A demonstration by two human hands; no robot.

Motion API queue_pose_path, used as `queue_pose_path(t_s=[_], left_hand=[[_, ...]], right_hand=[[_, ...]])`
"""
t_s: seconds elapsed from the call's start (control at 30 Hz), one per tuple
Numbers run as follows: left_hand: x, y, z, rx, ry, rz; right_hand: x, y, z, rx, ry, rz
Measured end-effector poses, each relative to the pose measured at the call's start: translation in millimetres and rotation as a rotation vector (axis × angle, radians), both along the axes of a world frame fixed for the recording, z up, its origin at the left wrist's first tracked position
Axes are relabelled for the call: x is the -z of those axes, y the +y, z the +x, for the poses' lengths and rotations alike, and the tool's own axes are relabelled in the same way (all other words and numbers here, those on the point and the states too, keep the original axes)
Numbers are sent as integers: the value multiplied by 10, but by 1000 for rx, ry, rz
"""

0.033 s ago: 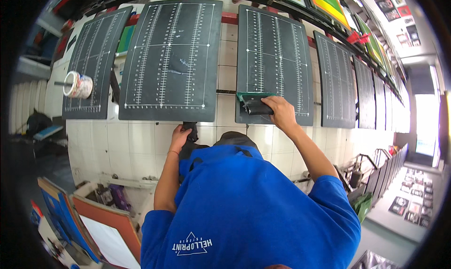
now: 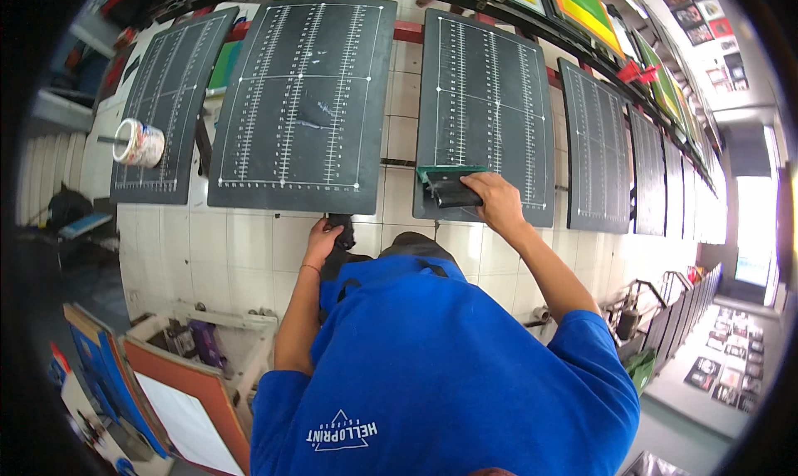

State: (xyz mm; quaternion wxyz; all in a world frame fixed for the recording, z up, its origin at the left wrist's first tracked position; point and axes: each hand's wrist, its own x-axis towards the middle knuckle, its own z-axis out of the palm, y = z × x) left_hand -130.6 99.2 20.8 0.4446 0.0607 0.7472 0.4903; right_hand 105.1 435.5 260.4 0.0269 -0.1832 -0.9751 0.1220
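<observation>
Squeegee (image 2: 453,192) lies left-to-right over the near left part of the dark board (image 2: 519,77), right end pinched in the closer right hand (image 2: 497,200), while the left hand (image 2: 320,241) touches a black handle (image 2: 343,233), grip unclear.

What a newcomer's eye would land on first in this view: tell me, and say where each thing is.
The bright blue shirt fills the lower middle. Above it, a row of dark grey boards ruled in white stretches across the picture, with a white, colour-smeared pot on the far-left one. Right of centre, the fingers of the right hand hold a black tool with a green edge over a board's near end.
</observation>
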Motion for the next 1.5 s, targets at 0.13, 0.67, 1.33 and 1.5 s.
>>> queue_pose_path(t_s=[0.13, 0.67, 1.33, 1.5], left_hand=[[-271, 729, 976, -165, -420, 277], [-562, 1575, 2395, -491, -830, 818], [-698, 1704, 2753, -260, -931, 781], [-1050, 1540, 2547, -213, -920, 790]], right_hand=[[-19, 199, 192, -228, 32, -2], [-15, 301, 670, -397, 4, 9], [-531, 1075, 548, -337, -477, -349], [-408, 1384, 451, 147, -472, -935]])
